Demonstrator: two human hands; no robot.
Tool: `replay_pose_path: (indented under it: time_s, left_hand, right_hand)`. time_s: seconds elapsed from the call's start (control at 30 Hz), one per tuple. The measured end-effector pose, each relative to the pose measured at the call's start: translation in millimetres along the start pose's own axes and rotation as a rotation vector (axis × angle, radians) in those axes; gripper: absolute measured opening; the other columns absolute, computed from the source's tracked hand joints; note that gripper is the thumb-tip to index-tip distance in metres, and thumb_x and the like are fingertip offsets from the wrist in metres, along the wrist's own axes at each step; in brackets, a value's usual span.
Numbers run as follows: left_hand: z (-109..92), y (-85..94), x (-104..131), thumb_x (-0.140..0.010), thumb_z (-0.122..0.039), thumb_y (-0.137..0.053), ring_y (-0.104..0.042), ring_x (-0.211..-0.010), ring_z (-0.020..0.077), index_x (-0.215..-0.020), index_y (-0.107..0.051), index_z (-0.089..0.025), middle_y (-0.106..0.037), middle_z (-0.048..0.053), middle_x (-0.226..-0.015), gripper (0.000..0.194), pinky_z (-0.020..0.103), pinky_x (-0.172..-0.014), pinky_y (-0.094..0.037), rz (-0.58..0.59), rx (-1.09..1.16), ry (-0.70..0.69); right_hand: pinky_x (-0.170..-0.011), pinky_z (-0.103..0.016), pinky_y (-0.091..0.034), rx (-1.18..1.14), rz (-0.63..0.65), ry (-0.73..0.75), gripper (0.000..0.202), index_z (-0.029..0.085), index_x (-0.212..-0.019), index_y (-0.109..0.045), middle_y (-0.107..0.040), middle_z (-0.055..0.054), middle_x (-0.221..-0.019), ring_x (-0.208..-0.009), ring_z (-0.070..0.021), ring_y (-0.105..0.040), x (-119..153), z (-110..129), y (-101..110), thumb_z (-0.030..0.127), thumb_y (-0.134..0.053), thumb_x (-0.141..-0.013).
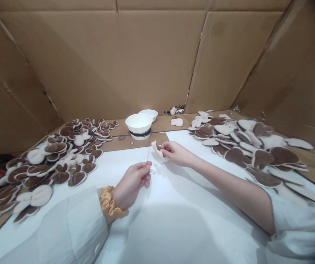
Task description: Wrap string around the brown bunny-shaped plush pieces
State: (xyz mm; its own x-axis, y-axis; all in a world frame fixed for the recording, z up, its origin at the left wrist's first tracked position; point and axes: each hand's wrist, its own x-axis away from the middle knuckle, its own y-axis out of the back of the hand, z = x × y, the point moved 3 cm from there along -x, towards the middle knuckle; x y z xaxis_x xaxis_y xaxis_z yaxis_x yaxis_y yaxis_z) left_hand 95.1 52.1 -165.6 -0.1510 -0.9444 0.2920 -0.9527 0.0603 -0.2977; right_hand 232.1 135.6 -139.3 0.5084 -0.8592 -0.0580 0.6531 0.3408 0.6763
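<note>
My right hand (174,152) pinches a small brown and cream fabric piece (157,149) above the white sheet (174,205), in the middle. Below and left of it, my left hand (137,179) is closed, thumb against the fingers, with an orange scrunchie (112,203) at its wrist. A thin thread runs upward from the left fingertips, beside the fabric piece. A small white ring-like bit (152,171) shows next to these fingertips; whether they hold it is unclear. The two hands are apart.
Brown and cream rabbit-head-shaped fabric pieces lie heaped in a left pile (55,147) and a right pile (238,156). A white bowl with a black band (139,124) stands before another white bowl (153,114). Cardboard walls (157,62) enclose the back and sides.
</note>
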Motion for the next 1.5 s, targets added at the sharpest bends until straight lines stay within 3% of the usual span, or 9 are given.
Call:
replay_pose_path:
  time_s: [0.2, 0.4, 0.7, 0.97, 1.1, 1.17, 1.3, 1.4, 1.5]
  left_hand:
    - [1.7, -0.3, 0.5, -0.083, -0.030, -0.039, -0.026, -0.041, 0.0072, -0.085, -0.050, -0.014, -0.028, -0.006, -0.052, 0.020, 0.019, -0.038, -0.018, -0.011, -0.300, -0.151]
    - [-9.4, -0.5, 10.5, -0.087, -0.026, -0.033, -0.046, -0.062, 0.0135, -0.081, -0.051, -0.019, -0.051, -0.001, -0.067, 0.020, 0.023, -0.059, -0.032, -0.134, -0.907, -0.448]
    - [-5.9, -5.2, 13.0, -0.089, -0.026, -0.029, -0.058, -0.068, 0.0198, -0.092, -0.044, -0.023, -0.060, 0.001, -0.075, 0.016, 0.024, -0.057, -0.033, -0.140, -1.317, -0.479]
    - [-10.5, -4.0, 15.9, -0.089, -0.024, -0.030, -0.056, -0.059, 0.0171, -0.093, -0.046, -0.021, -0.060, 0.000, -0.069, 0.017, 0.025, -0.052, -0.029, -0.268, -1.584, -0.635]
    - [-17.9, -1.1, 15.0, -0.089, -0.023, -0.032, -0.054, -0.067, 0.0156, -0.090, -0.051, -0.020, -0.060, 0.001, -0.076, 0.019, 0.025, -0.059, -0.032, -0.249, -1.543, -0.753]
    - [-22.9, 3.9, 10.2, -0.088, -0.024, -0.034, -0.053, -0.068, 0.0145, -0.085, -0.054, -0.020, -0.060, 0.000, -0.076, 0.020, 0.024, -0.062, -0.033, -0.213, -1.436, -0.745]
    - [-29.5, 18.7, -6.3, -0.083, -0.032, -0.045, -0.050, -0.060, 0.0130, -0.078, -0.060, -0.017, -0.060, 0.000, -0.067, 0.022, 0.023, -0.058, -0.035, -0.140, -1.037, -0.538]
    - [-29.6, 23.1, -14.2, -0.078, -0.035, -0.051, -0.052, -0.064, 0.0142, -0.077, -0.061, -0.012, -0.061, 0.004, -0.073, 0.024, 0.022, -0.059, -0.037, -0.037, -0.698, -0.372]
    - [-27.9, 24.6, -15.9, -0.075, -0.035, -0.055, -0.042, -0.049, 0.0078, -0.077, -0.060, -0.011, -0.056, 0.001, -0.063, 0.024, 0.019, -0.046, -0.030, 0.031, -0.469, -0.213]
  right_hand:
    - [-0.055, -0.019, -0.031, 0.175, -0.024, 0.043, 0.014, 0.015, -0.065, -0.049, -0.055, -0.001, -0.063, -0.059, -0.0101, -0.047, 11.2, 16.2, -2.6, 0.013, -0.041, -0.076]
    - [-0.058, -0.021, -0.032, 0.346, -0.037, 0.073, 0.012, 0.015, -0.071, -0.048, -0.059, -0.005, -0.074, -0.069, -0.0140, -0.051, 18.3, 21.3, -8.3, 0.012, -0.041, -0.081]
    - [-0.064, -0.027, -0.033, 0.729, 0.004, 0.175, 0.011, 0.008, -0.081, -0.051, -0.058, -0.011, -0.080, -0.078, -0.0220, -0.050, 24.7, 34.4, -22.5, 0.009, -0.040, -0.083]
    - [-0.066, -0.033, -0.033, 1.013, 0.052, 0.357, 0.022, 0.006, -0.083, -0.054, -0.056, -0.014, -0.082, -0.078, -0.0257, -0.048, 25.0, 35.6, -34.9, 0.006, -0.032, -0.085]
    - [-0.063, -0.033, -0.032, 1.033, 0.012, 0.503, 0.020, 0.007, -0.080, -0.053, -0.055, -0.012, -0.076, -0.072, -0.0229, -0.047, 24.3, 29.2, -41.0, 0.008, -0.034, -0.085]
    - [-0.061, -0.032, -0.032, 1.036, -0.043, 0.585, 0.020, 0.008, -0.077, -0.053, -0.054, -0.011, -0.072, -0.069, -0.0217, -0.046, 23.9, 26.4, -42.7, 0.007, -0.035, -0.084]
    - [-0.057, -0.030, -0.030, 1.015, -0.156, 0.773, 0.022, 0.008, -0.073, -0.053, -0.051, -0.009, -0.066, -0.064, -0.0201, -0.043, 24.5, 24.3, -43.1, 0.009, -0.034, -0.085]
    - [-0.056, -0.029, -0.030, 0.978, -0.213, 0.881, 0.026, 0.008, -0.071, -0.052, -0.050, -0.009, -0.065, -0.063, -0.0186, -0.042, 25.7, 24.3, -41.2, 0.013, -0.033, -0.087]
    - [-0.057, -0.029, -0.030, 0.984, -0.244, 0.938, 0.024, 0.008, -0.073, -0.053, -0.050, -0.008, -0.065, -0.063, -0.0176, -0.041, 27.6, 24.9, -38.3, 0.010, -0.033, -0.086]
